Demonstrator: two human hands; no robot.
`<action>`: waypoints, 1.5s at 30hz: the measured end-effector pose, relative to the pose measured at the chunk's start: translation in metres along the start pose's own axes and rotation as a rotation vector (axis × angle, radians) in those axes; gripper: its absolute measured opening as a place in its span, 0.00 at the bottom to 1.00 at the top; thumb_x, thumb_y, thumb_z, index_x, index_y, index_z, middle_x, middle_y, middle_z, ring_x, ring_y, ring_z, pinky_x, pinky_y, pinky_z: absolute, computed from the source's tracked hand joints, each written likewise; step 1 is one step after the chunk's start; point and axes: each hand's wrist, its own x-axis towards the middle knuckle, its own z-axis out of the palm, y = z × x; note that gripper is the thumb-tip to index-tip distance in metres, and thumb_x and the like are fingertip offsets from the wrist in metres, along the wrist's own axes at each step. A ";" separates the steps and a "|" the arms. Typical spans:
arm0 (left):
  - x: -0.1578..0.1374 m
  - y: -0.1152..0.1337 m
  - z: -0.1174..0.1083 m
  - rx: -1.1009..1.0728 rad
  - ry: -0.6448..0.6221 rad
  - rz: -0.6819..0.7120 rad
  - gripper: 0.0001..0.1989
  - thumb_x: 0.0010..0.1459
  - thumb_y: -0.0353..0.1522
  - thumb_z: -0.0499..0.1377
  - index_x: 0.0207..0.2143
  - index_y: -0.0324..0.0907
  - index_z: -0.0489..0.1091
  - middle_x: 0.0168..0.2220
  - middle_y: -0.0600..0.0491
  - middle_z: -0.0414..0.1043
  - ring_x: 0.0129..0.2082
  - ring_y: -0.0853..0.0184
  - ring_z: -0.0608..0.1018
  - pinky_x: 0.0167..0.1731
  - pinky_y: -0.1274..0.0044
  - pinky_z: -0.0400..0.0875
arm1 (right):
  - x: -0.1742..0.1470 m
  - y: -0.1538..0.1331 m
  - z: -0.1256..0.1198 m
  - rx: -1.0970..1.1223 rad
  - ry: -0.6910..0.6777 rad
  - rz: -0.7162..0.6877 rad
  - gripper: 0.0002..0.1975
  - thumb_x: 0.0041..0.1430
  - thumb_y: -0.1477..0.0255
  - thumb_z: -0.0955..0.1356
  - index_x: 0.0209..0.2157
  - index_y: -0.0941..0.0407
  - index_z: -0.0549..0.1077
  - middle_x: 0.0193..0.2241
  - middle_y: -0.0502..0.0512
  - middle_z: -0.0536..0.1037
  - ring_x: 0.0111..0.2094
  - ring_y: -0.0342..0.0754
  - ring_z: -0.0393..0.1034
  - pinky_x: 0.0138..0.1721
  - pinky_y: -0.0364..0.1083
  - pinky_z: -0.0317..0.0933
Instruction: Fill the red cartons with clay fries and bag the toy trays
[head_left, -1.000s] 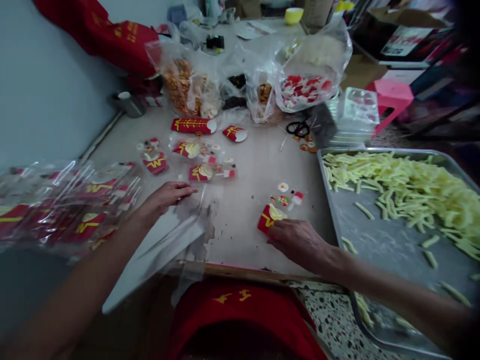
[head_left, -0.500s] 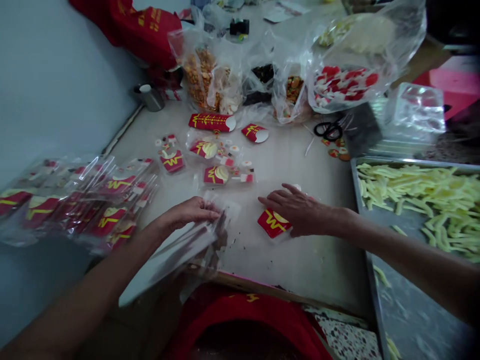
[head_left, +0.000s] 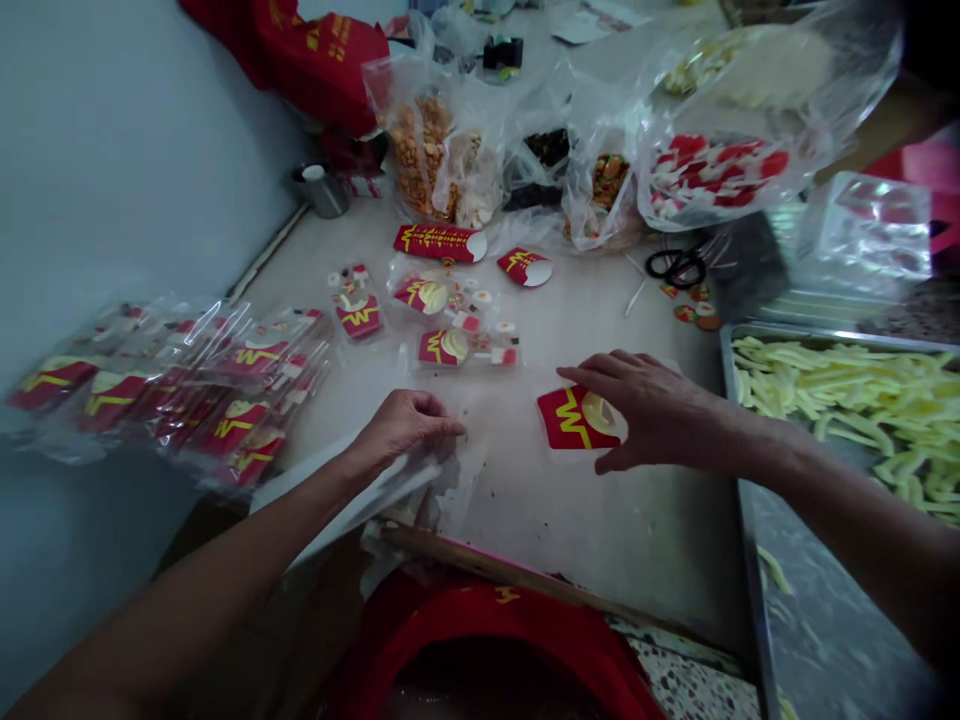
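Note:
My left hand (head_left: 409, 428) is closed in a pinch on a clear plastic bag (head_left: 457, 480) near the table's front edge; the sheer film is hard to trace. My right hand (head_left: 645, 410) arches over a red card fry box (head_left: 566, 418) with a yellow zigzag and pale toy fries. Its thumb and fingers are apart on either side of the box's right end. Whether they touch it I cannot tell, and what lies under the palm is hidden. Beyond the hands lie a filled clear packet (head_left: 442, 347) and another filled packet (head_left: 358, 310).
Many filled packets (head_left: 247, 350) are heaped at the left. A metal tray (head_left: 817, 590) of pale fry-shaped pieces (head_left: 900, 410) stands at the right. At the back are bags of small pieces (head_left: 420, 150) and black scissors (head_left: 675, 267). A red bag (head_left: 495, 640) hangs below the front edge.
The view has shifted, moving everything rightward. My right hand has lifted into an arch, showing more of the fry box, which has turned slightly. My left hand still pinches the plastic bag.

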 end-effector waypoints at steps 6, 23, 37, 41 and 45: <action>0.000 0.010 0.010 0.136 0.010 0.055 0.16 0.39 0.40 0.74 0.22 0.40 0.73 0.21 0.57 0.72 0.22 0.72 0.69 0.25 0.78 0.58 | -0.004 -0.010 -0.013 -0.044 0.110 0.001 0.52 0.43 0.50 0.77 0.66 0.54 0.60 0.54 0.62 0.73 0.52 0.62 0.67 0.51 0.57 0.60; 0.003 0.027 0.041 0.284 0.010 0.127 0.19 0.36 0.38 0.76 0.19 0.40 0.70 0.21 0.58 0.72 0.23 0.72 0.70 0.24 0.77 0.58 | 0.015 -0.043 -0.002 -0.241 0.320 0.170 0.51 0.52 0.54 0.75 0.69 0.57 0.51 0.53 0.66 0.69 0.51 0.64 0.60 0.50 0.57 0.52; 0.047 0.033 0.020 -0.109 -0.193 0.078 0.13 0.42 0.32 0.73 0.25 0.38 0.72 0.23 0.51 0.77 0.23 0.70 0.76 0.26 0.78 0.66 | 0.014 -0.029 0.004 -0.197 0.175 0.077 0.53 0.50 0.59 0.77 0.70 0.55 0.48 0.55 0.67 0.70 0.53 0.66 0.60 0.53 0.59 0.53; 0.047 0.027 0.026 -0.158 -0.349 0.056 0.12 0.46 0.34 0.71 0.25 0.39 0.72 0.24 0.51 0.78 0.24 0.70 0.77 0.27 0.78 0.67 | 0.023 -0.034 0.009 -0.173 0.213 0.125 0.52 0.49 0.57 0.77 0.68 0.58 0.52 0.56 0.69 0.69 0.53 0.66 0.61 0.52 0.59 0.53; 0.052 0.018 0.017 -0.105 -0.254 0.072 0.14 0.43 0.37 0.72 0.26 0.39 0.72 0.25 0.55 0.76 0.23 0.73 0.73 0.27 0.80 0.64 | 0.023 -0.035 0.018 -0.116 0.144 0.066 0.50 0.45 0.57 0.78 0.65 0.59 0.59 0.54 0.67 0.72 0.52 0.65 0.63 0.51 0.58 0.55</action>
